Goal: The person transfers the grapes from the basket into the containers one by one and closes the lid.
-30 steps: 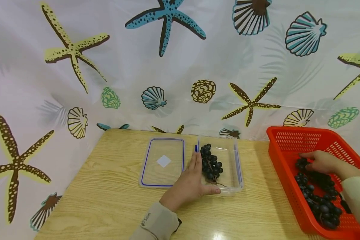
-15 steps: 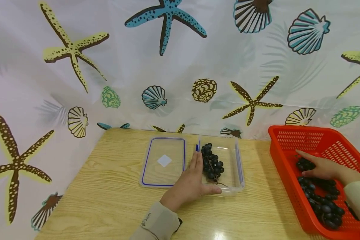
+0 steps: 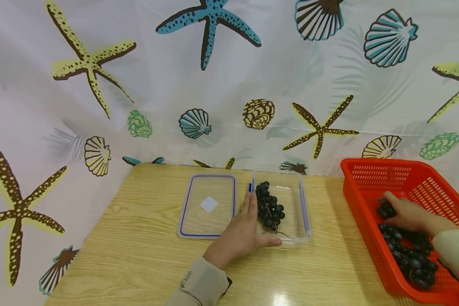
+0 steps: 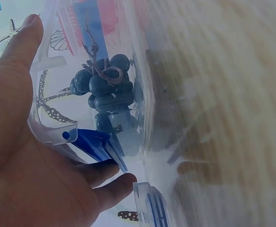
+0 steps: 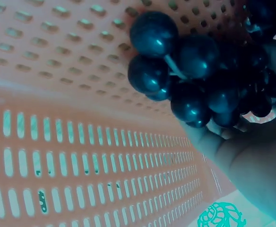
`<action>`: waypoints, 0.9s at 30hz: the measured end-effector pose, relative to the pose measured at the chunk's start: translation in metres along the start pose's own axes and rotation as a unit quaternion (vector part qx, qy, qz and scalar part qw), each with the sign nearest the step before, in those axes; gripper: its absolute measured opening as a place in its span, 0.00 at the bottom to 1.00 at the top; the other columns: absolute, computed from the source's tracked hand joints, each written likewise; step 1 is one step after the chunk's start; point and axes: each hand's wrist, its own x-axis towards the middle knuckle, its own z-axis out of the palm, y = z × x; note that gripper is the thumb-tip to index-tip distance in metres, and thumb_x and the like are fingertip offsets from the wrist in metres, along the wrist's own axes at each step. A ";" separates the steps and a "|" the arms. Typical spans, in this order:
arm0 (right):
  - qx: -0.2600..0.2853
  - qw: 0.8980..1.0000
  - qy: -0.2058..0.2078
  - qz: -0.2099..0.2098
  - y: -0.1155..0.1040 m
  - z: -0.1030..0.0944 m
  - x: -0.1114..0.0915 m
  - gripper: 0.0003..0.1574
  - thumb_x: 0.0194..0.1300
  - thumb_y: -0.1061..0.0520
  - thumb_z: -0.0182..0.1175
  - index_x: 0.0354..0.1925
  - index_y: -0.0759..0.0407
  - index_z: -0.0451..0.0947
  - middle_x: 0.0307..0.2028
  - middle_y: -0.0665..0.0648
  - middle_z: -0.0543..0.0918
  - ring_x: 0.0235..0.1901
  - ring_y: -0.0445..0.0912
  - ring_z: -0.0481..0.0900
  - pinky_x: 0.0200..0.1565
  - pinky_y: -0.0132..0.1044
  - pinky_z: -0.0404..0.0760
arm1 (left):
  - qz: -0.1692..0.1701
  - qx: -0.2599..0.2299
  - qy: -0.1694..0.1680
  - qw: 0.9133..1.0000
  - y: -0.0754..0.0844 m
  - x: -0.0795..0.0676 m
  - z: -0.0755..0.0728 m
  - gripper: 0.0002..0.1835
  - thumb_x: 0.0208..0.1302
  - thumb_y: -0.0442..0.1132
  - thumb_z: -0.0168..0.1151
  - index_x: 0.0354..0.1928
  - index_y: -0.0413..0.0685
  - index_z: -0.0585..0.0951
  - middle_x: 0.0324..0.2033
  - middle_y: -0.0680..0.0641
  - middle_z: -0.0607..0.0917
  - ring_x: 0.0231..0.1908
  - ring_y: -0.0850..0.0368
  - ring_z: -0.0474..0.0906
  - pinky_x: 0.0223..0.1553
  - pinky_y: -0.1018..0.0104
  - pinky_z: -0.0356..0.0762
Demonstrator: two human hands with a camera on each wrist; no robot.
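My left hand (image 3: pixel 240 231) rests at the near left corner of a clear plastic food container (image 3: pixel 303 208), straight fingers along its left wall and thumb along its front. One bunch of black grapes (image 3: pixel 270 208) lies inside, on the left. In the left wrist view a blue-edged clip (image 4: pixel 95 145) stands out from the container beside my fingers. Over in the red basket (image 3: pixel 355 208), my right hand (image 3: pixel 411 216) grips another bunch of black grapes (image 3: pixel 385 209). The right wrist view shows that bunch (image 5: pixel 190 101) in front of the palm, hiding most fingers.
Left of the container lies its clear lid (image 3: pixel 202 223) with a blue seal and a white diamond label. More black grapes (image 3: pixel 415 265) fill the near part of the basket. Behind the wooden table (image 3: pixel 145 212) hangs a sea-patterned cloth (image 3: pixel 229 85).
My right hand has gone from spread fingers over the grapes to fingers closed round a bunch at the basket's left side. The left hand and container have stayed put.
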 end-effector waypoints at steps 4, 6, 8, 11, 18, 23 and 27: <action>-0.002 1.000 0.003 -0.003 0.001 -0.001 -0.001 0.31 0.58 0.66 0.68 0.53 0.64 0.60 0.45 0.71 0.81 0.38 0.57 0.82 0.40 0.57 0.80 | -0.001 0.000 -0.002 1.000 0.001 0.000 0.000 0.72 0.52 0.74 0.67 0.80 0.46 0.31 0.79 0.43 0.31 0.75 0.36 0.46 0.69 0.40 0.58; 0.002 1.000 0.003 0.005 0.000 -0.004 -0.001 0.30 0.58 0.67 0.66 0.53 0.64 0.61 0.45 0.71 0.81 0.36 0.54 0.81 0.40 0.57 0.80 | -0.001 0.002 -0.002 1.000 0.001 0.001 0.001 0.72 0.52 0.74 0.67 0.80 0.46 0.31 0.79 0.43 0.30 0.75 0.36 0.45 0.69 0.40 0.58; 0.008 1.000 0.005 0.019 -0.001 -0.008 0.000 0.29 0.60 0.66 0.65 0.55 0.66 0.61 0.44 0.71 0.81 0.34 0.53 0.80 0.40 0.58 0.80 | 0.000 0.005 -0.002 1.000 0.002 0.001 0.000 0.72 0.53 0.74 0.67 0.80 0.46 0.31 0.79 0.43 0.30 0.75 0.37 0.45 0.69 0.40 0.58; 0.014 0.999 0.016 0.041 -0.004 -0.015 0.000 0.29 0.63 0.65 0.64 0.58 0.66 0.63 0.45 0.72 0.81 0.36 0.55 0.80 0.41 0.62 0.80 | 0.001 0.004 -0.002 1.000 0.002 0.002 0.001 0.72 0.53 0.74 0.67 0.80 0.46 0.31 0.79 0.43 0.31 0.75 0.36 0.46 0.69 0.41 0.58; 0.008 0.996 0.058 0.070 -0.010 -0.034 -0.004 0.30 0.68 0.61 0.61 0.64 0.67 0.63 0.56 0.83 0.73 0.45 0.72 0.79 0.45 0.71 0.75 | 0.004 -0.002 -0.002 1.000 0.002 0.001 0.001 0.72 0.54 0.74 0.66 0.80 0.46 0.31 0.79 0.43 0.30 0.75 0.36 0.46 0.69 0.42 0.59; 0.017 0.994 0.080 0.078 -0.019 -0.044 -0.004 0.31 0.69 0.61 0.59 0.66 0.66 0.62 0.54 0.82 0.73 0.33 0.61 0.79 0.38 0.61 0.79 | 0.003 -0.008 -0.001 1.000 0.001 0.000 0.000 0.72 0.53 0.74 0.66 0.80 0.47 0.30 0.79 0.43 0.30 0.75 0.37 0.45 0.69 0.42 0.58; 0.022 0.992 0.089 0.084 -0.030 -0.049 -0.003 0.32 0.71 0.59 0.57 0.69 0.66 0.60 0.56 0.82 0.72 0.25 0.52 0.72 0.33 0.52 0.75 | -0.001 -0.013 -0.002 1.000 0.001 0.000 0.000 0.72 0.53 0.73 0.68 0.80 0.47 0.31 0.79 0.43 0.30 0.75 0.36 0.46 0.69 0.42 0.58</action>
